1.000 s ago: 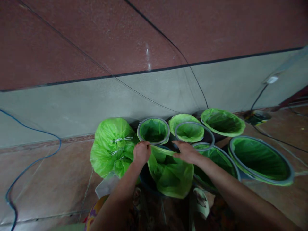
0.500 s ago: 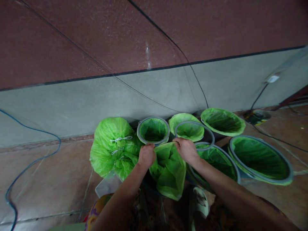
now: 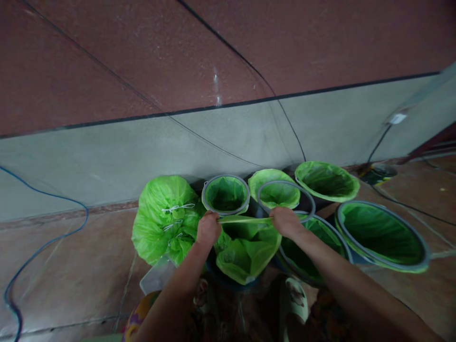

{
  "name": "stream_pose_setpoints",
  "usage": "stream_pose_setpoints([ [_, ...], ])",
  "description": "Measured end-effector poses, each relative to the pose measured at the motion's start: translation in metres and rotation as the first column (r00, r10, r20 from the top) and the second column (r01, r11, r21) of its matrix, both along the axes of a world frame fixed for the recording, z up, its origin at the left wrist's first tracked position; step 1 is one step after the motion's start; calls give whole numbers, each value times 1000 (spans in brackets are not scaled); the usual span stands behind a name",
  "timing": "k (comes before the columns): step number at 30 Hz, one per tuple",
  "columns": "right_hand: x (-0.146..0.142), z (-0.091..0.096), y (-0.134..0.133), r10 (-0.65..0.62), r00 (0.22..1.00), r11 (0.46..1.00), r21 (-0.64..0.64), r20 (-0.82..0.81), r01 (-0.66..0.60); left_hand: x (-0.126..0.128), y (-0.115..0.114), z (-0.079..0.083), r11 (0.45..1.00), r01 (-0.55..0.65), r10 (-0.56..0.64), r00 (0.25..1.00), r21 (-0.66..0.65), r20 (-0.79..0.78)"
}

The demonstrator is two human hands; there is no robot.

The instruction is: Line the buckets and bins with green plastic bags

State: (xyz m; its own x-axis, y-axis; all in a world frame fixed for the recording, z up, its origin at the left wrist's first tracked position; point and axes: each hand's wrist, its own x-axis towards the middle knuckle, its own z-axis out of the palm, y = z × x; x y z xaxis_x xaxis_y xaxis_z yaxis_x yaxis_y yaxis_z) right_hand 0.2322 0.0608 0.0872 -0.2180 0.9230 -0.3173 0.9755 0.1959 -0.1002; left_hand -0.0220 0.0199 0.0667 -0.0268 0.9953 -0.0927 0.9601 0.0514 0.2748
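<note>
Two hands stretch the mouth of a green bag (image 3: 245,251) over a dark bucket (image 3: 213,267), lower middle of the frame.

The thin plastic looks likely to tear, or slip from the fingers, if the taut edge between the fists gets pulled harder, and the slack near side could slump into the bucket; the left hand (image 3: 208,229) is curled tight, pinching the bag's rim at its left end; the right hand (image 3: 287,221) is closed on the same rim at its right end, above a grey-ringed bin (image 3: 342,241); the bag hangs open below that edge, inside the bucket; a tied green sack (image 3: 164,218) sits just left of the left hand; more lined bins (image 3: 327,180) stand along the wall (image 3: 107,152).
</note>
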Motion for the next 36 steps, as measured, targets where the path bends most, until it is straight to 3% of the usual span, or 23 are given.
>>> stream_pose_setpoints([
  [3, 3, 1, -1, 57, 998, 998, -38, 22, -56, -1, 1, 2, 993, 31, -39, 997, 110, 64],
  [8, 1, 5, -4, -40, 993, 990, -131, 107, 54, 0, 3, -1, 991, -45, 23, 986, 129, 165],
  [10, -5, 5, -7, -4, 997, 989, -145, 78, 15, 4, 3, -2, 990, -2, -28, 978, 142, 208],
  [16, -40, -6, -28, 239, 952, 971, 41, -191, -236, 30, -8, -8, 968, 177, -216, 950, 179, 225],
  [20, -49, -6, -32, 187, 969, 982, 3, -164, -189, 38, -14, -9, 959, 242, -270, 938, 151, 216],
  [25, -31, 2, -18, 83, 990, 996, 50, -110, -77, 24, -10, -3, 973, 225, -230, 959, 47, 166],
  [30, -20, 3, -11, 51, 994, 998, 29, -97, -48, 8, -6, 2, 995, 99, -99, 995, -27, -2],
  [33, -21, 1, -13, 91, 992, 995, -37, -87, -94, 7, -5, 2, 1000, 23, -23, 998, 10, -51],
  [36, -21, -1, -18, 132, 990, 980, -146, -39, -136, 9, -4, 0, 995, 33, -30, 999, 89, -38],
])
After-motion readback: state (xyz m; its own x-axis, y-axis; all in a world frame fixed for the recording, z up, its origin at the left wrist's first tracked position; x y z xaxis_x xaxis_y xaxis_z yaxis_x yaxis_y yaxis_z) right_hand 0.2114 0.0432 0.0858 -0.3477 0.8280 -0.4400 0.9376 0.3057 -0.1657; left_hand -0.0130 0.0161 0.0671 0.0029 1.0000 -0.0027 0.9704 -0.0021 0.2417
